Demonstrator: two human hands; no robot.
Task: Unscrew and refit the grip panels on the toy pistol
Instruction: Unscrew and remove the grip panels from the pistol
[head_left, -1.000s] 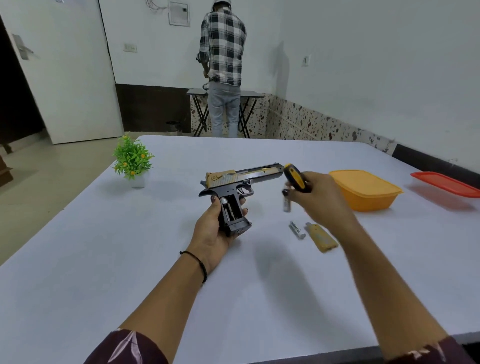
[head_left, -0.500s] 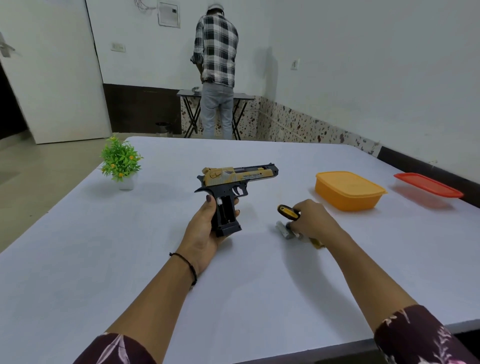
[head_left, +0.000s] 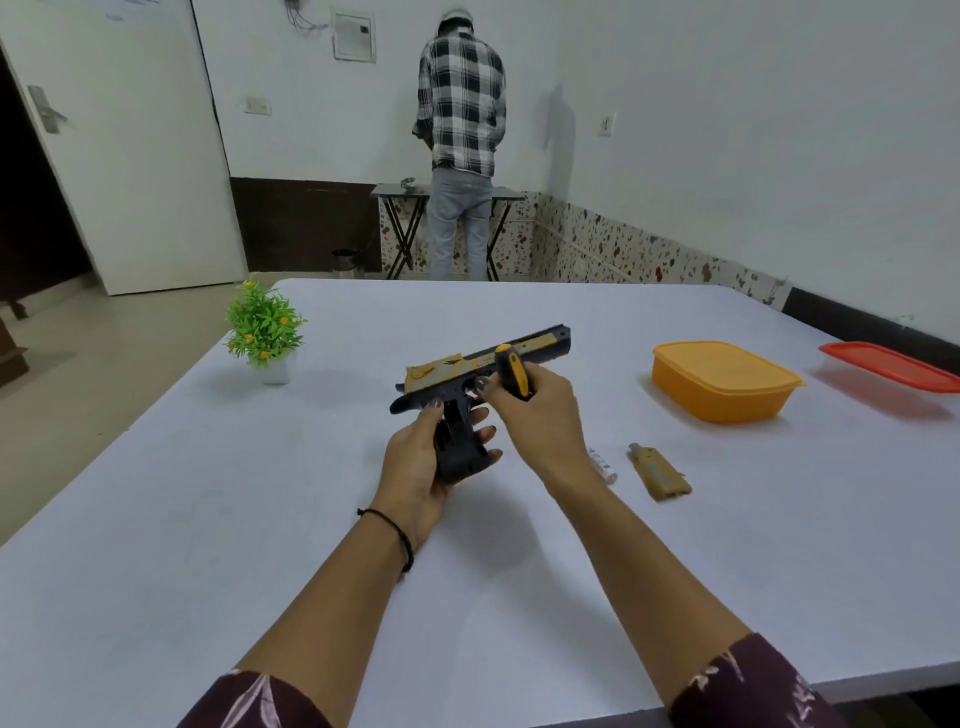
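Observation:
My left hand (head_left: 415, 462) grips the black handle of the toy pistol (head_left: 457, 374), whose tan and black slide points to the right above the white table (head_left: 260, 545). The handle's side looks bare and dark. My right hand (head_left: 530, 415) holds a yellow and black screwdriver (head_left: 511, 371) upright, right beside the pistol's trigger area. A tan grip panel (head_left: 660, 473) lies flat on the table to the right, with a small grey cylinder (head_left: 602, 465) next to it.
A small green plant in a white pot (head_left: 265, 332) stands at the left. An orange lidded box (head_left: 722, 379) and a red lid (head_left: 888, 366) sit at the right. A person in a checked shirt (head_left: 462, 104) stands at a far folding table.
My right hand dipped to the table beside the loose parts, then rose with the screwdriver back to the pistol. The left hand kept its hold on the pistol.

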